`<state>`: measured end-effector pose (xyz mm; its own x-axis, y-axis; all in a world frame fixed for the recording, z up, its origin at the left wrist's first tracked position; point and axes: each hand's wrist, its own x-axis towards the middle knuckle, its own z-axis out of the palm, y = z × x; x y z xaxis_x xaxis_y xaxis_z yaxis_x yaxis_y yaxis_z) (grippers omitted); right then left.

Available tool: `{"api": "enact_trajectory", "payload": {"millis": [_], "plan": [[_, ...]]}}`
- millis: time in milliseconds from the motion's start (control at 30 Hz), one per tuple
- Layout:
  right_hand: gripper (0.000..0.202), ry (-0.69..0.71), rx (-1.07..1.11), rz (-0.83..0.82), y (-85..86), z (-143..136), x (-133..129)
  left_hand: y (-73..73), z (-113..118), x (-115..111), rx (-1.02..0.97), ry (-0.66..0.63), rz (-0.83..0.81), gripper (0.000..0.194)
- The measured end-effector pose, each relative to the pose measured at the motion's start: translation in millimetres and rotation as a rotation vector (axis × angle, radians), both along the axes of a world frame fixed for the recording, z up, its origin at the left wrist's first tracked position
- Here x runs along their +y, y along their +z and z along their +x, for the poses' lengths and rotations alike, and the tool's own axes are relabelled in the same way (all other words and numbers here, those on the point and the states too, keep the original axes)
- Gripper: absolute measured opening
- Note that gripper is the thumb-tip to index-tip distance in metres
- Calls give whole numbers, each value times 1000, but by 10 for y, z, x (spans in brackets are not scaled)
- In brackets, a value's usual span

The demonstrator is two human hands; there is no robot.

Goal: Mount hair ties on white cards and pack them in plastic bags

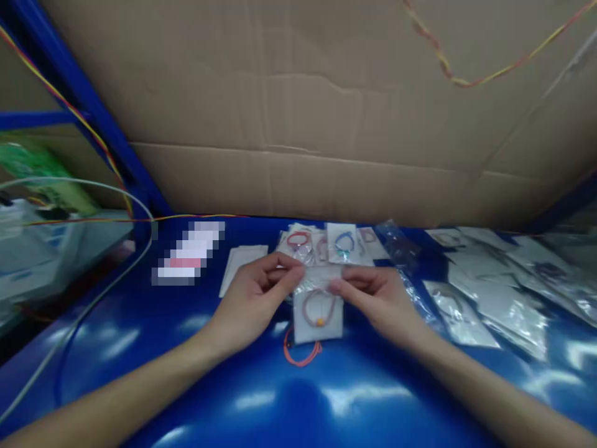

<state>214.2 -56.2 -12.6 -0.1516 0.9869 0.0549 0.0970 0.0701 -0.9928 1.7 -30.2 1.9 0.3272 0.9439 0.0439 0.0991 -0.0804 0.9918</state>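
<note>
Between my two hands a clear plastic packet (318,330) hangs over the blue table. Inside it, on a white card, lies a pinkish cord bracelet with a small orange bead. My left hand (261,295) pinches its upper left corner between thumb and fingers. At the upper right edge, my right hand (377,298) grips it the same way. Just below the packet, a loose orange-red cord bracelet (303,362) rests on the table, partly hidden by the packet. Right behind my hands is a pile of packed bracelets, a blue one (345,242) and a red one (298,239) among them.
White cards (232,264) lie left of the pile. Several filled packets (494,295) spread over the right side of the blue table (261,410). A blurred-out item (189,255) is at the left. A cardboard wall (303,112) stands behind; a pale cable (100,292) crosses the left.
</note>
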Motion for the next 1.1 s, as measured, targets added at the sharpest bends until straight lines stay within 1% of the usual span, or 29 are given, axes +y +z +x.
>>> {"api": "enact_trajectory", "payload": {"millis": [133, 300, 367, 467, 567, 700, 833, 967, 1100], "plan": [[25, -29, 16, -11, 28, 0, 11, -17, -12, 9, -34, -47, -29, 27], [29, 6, 7, 9, 18, 8, -3, -15, -9, 19, -88, -175, -79, 30], [30, -1, 0, 5, -1, 4, -7, -21, -2, 16, -64, -192, -91, 31], [30, -17, 4, -25, -31, -6, -1, -45, 6, 19, -47, -191, -67, 30], [28, -17, -5, -22, -47, -8, 4, -70, 5, 37, -60, -177, -73, 31], [28, 9, -58, 37, -31, -6, -13, -76, 0, 57, -87, -118, -83, 33], [30, 4, -105, 81, -2, -15, -34, -85, 1, 50, -114, -104, -85, 33], [31, 20, -91, 39, 8, -26, -46, -110, -5, 54, -158, -55, -129, 37], [29, 121, -161, -39, 8, -31, -67, -117, -24, 92, -268, 70, -129, 41]]}}
